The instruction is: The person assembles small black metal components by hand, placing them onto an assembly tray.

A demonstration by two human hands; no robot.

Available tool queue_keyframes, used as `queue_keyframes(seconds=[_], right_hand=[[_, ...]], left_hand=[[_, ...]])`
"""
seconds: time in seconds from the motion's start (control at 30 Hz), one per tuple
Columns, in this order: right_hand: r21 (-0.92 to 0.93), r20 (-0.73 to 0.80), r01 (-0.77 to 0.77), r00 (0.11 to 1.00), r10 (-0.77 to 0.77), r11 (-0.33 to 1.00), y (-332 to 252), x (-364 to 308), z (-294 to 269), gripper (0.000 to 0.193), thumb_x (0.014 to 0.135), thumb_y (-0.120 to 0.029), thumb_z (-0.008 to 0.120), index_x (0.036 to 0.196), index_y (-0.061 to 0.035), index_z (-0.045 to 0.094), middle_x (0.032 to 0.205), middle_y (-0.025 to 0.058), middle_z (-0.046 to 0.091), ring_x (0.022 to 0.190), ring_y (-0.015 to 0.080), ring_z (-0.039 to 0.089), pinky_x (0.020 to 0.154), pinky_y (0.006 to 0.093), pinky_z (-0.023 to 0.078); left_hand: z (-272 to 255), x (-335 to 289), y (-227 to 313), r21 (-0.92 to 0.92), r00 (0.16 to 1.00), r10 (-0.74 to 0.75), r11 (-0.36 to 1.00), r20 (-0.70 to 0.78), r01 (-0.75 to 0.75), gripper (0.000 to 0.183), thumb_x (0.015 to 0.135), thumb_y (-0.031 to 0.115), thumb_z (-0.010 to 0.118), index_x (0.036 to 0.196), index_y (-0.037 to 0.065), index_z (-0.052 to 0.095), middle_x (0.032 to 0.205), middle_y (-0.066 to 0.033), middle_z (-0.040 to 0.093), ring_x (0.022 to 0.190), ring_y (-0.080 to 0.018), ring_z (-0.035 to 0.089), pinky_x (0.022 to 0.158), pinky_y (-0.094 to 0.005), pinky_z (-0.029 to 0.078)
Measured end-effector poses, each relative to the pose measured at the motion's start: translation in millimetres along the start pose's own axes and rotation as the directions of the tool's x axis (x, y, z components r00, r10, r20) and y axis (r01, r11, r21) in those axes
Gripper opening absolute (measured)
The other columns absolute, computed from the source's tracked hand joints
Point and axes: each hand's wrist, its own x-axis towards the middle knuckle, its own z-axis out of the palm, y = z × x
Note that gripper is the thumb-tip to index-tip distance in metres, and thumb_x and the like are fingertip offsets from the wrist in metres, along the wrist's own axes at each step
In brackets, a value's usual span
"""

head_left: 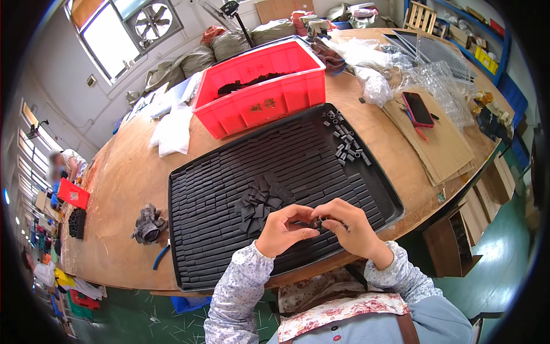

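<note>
My left hand (282, 230) and my right hand (350, 230) meet above the near edge of a large black tray (394, 198). Both pinch a small dark tube (321, 220) between the fingertips; the fingers partly cover it. Rows of small black rectangular pieces (212, 221) fill most of the tray. Just beyond my left hand, a loose pile of similar flat black pieces (260, 200) lies over the rows. Several short dark tubes (346, 146) are scattered in the tray's far right corner.
A red crate (258, 112) with black material inside stands behind the tray. Left of the tray are a dark crumpled bundle (149, 223) and a blue-handled tool (161, 257). Cardboard (438, 146), a red-cased phone (418, 109) and clear plastic bags (441, 71) lie at right. Another person (71, 163) works far left.
</note>
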Motion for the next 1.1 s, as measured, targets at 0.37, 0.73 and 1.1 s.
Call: queue_keyframes(seconds=[0.37,0.73,1.1], right_hand=[[-0.313,0.140,0.215,0.974,-0.179,0.925,8.9,-1.7,2.4,0.029,0.070,0.011,0.062,0.094,-0.0045,0.064,0.088,0.0087,0.056,0.085,0.0284,0.055,0.071,0.0365,0.049],[0.037,-0.122,-0.024,0.992,0.028,0.999,8.4,-4.7,0.9,0.021,0.088,0.003,0.062,0.109,-0.0016,0.058,0.094,0.0033,0.060,0.079,0.0098,0.057,0.073,0.0238,0.049],[0.480,0.006,-0.185,0.978,0.207,0.857,9.6,-5.7,-1.3,0.010,0.096,-0.005,0.058,0.104,-0.0018,0.059,0.096,0.0002,0.060,0.083,0.0046,0.056,0.074,0.0209,0.051]], left_hand=[[1.0,-1.8,0.6,0.316,0.992,0.110,0.940,0.068,-0.126,0.027,0.078,-0.001,0.075,0.103,-0.006,0.065,0.098,-0.0119,0.069,0.088,-0.0172,0.069,0.077,-0.0286,0.059],[-6.2,-2.0,-1.8,0.222,0.991,-0.122,0.969,0.059,0.106,0.020,0.080,0.002,0.075,0.096,-0.004,0.065,0.099,-0.0099,0.068,0.089,-0.0137,0.067,0.077,-0.0267,0.058],[-8.3,-1.6,-5.8,0.147,0.991,-0.034,0.989,0.131,0.015,0.026,0.082,-0.003,0.071,0.107,-0.005,0.061,0.099,-0.0113,0.067,0.092,-0.0169,0.067,0.085,-0.0302,0.057]])
